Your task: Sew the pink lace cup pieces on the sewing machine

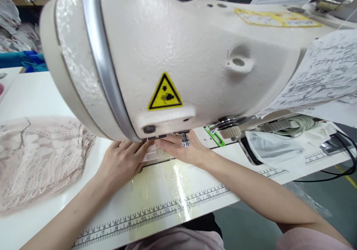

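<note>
My left hand (121, 159) rests on the sewing machine's bed, its fingers bent together on the edge of a small piece of pale pink lace fabric (152, 153). From the other side my right hand (185, 148) reaches in, fingers closed on the same fabric near the needle area. The head of the sewing machine (178, 53) overhangs both hands and hides the needle and some fingertips. A larger heap of pale pink lace (41, 161) lies on the table left of my left hand.
Right of my hands are a green thread snipper (214, 135), a phone (249, 151) partly under a pale cloth (275, 148), and black cables (344, 161). A printed ruler (156, 213) runs along the table's front edge. Handwritten paper (320, 71) hangs against the machine.
</note>
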Tool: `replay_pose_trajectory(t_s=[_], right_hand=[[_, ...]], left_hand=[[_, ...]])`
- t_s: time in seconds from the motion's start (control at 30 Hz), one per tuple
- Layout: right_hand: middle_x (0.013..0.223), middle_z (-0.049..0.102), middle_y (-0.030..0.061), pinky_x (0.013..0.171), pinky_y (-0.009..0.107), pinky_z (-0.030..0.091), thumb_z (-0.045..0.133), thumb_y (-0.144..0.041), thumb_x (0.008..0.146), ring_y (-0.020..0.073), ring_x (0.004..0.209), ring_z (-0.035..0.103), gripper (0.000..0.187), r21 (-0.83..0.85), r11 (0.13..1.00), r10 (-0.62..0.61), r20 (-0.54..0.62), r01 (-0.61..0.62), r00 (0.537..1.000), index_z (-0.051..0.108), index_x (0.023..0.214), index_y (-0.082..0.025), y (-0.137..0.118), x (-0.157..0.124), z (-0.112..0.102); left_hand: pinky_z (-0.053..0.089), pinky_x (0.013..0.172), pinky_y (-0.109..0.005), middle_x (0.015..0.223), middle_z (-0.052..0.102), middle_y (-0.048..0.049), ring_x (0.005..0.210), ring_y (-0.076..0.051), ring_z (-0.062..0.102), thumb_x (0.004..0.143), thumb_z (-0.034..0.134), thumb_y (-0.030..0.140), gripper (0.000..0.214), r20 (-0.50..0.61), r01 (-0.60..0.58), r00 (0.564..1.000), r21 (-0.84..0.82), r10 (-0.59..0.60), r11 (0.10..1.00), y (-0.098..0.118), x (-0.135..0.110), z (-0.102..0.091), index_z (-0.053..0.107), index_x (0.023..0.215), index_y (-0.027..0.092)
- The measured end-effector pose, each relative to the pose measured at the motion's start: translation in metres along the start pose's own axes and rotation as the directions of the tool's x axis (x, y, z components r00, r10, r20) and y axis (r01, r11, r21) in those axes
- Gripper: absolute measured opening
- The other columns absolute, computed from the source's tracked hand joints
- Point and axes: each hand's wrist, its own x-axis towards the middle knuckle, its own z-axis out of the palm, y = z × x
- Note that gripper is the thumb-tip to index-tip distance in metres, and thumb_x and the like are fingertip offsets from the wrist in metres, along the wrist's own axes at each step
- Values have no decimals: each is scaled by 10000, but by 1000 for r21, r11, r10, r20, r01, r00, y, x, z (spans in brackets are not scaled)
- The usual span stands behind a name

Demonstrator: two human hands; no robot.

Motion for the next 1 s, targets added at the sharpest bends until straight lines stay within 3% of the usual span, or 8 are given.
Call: replay_pose_trajectory(t_s=[0.17, 0.37, 0.5, 0.6, 0.77, 1.0], right_hand=[[1006, 718, -60, 583, 287, 420, 662, -190, 886, 105, 711, 564, 79, -382, 922, -152, -216, 59, 965, 633, 958, -210, -7, 4, -6], [1003, 699, -97, 508, 271, 410, 667, -230, 889, 93, 677, 566, 69, -456, 889, -134, -167, 44, 977, 651, 954, -246, -16, 7, -16], [938, 698, -69, 464, 255, 355, 582, -150, 913, 85, 680, 552, 118, -427, 899, -172, -129, 102, 977, 661, 948, -231, -17, 9, -11], [912, 693, -27, 555, 229, 415, 530, -100, 924, 95, 767, 560, 157, -336, 927, -212, -101, 168, 972, 648, 947, -201, -16, 10, -3], [953, 688, -1, 736, 240, 474, 502, -112, 955, 114, 876, 572, 172, -217, 965, -166, -83, 145, 983, 637, 1002, -208, -17, 8, 10], [919, 683, 0, 797, 258, 472, 519, -53, 922, 117, 927, 588, 149, -194, 965, -203, -133, 176, 970, 624, 926, -158, -20, 6, 10]], left_hand=[[472, 831, -375, 1198, 695, -83, 940, -211, 684, 967, 403, 179, 311, -69, -134, 989, -2, 134, 991, -5, -3, 0, 631, 1159, 91], [490, 791, -358, 1206, 693, -78, 870, -185, 691, 973, 387, 182, 327, -53, -125, 991, -59, 122, 990, -10, -3, 0, 613, 1194, 96], [491, 714, -346, 1124, 723, -89, 791, -186, 686, 967, 383, 188, 334, -49, -110, 993, -117, 105, 987, -16, -6, 1, 603, 1195, 80], [476, 654, -334, 1066, 737, -79, 739, -180, 675, 963, 387, 197, 350, -26, -91, 996, -139, 89, 986, -19, -8, 2, 575, 1239, 91], [467, 620, -330, 1021, 741, -85, 730, -189, 672, 950, 393, 189, 351, -34, -93, 995, -128, 89, 987, -19, -8, 2, 583, 1226, 82], [474, 643, -341, 1007, 737, -109, 766, -204, 674, 942, 413, 177, 343, -42, -98, 995, -118, 94, 988, -15, -4, -3, 621, 1188, 61]])
